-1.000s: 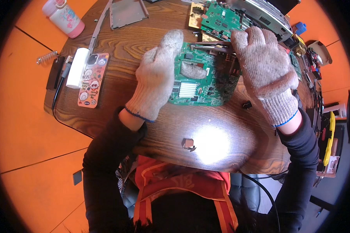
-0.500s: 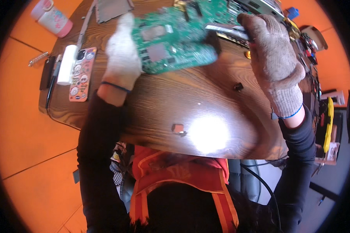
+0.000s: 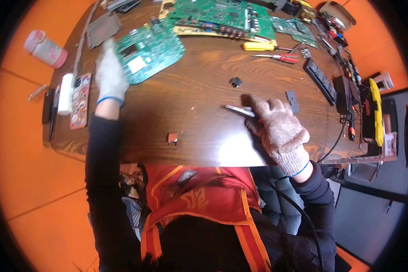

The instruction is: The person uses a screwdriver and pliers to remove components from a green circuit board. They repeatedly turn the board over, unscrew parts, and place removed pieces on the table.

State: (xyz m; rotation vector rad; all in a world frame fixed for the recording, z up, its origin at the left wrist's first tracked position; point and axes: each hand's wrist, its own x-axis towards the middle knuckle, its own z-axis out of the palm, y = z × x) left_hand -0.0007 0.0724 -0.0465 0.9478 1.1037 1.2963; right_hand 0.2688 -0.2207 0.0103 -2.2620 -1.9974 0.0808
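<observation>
My left hand (image 3: 111,75), in a pale knitted glove, is closed on the left edge of a green circuit board (image 3: 156,50) at the far left of the table. A bare white square and a dark square show on the board. My right hand (image 3: 279,124), gloved too, grips a flat silvery tool (image 3: 239,110) that points left, low over the table; its handle is hidden in my fingers. Beyond that tool lies a small black component (image 3: 235,82). Nearer me, to the left, sits a small copper-coloured part (image 3: 172,138).
More green boards (image 3: 222,16) lie along the back. A yellow-handled screwdriver (image 3: 258,46) and a red-handled tool (image 3: 285,58) lie before them. A black slotted strip (image 3: 320,81) is at the right. At the left are a phone (image 3: 80,102), a white cylinder (image 3: 65,94) and a bottle (image 3: 45,49).
My left hand has shifted left with the circuit board. My right hand has come back toward me and left with the silvery tool, away from the board. The head view has also shifted.
</observation>
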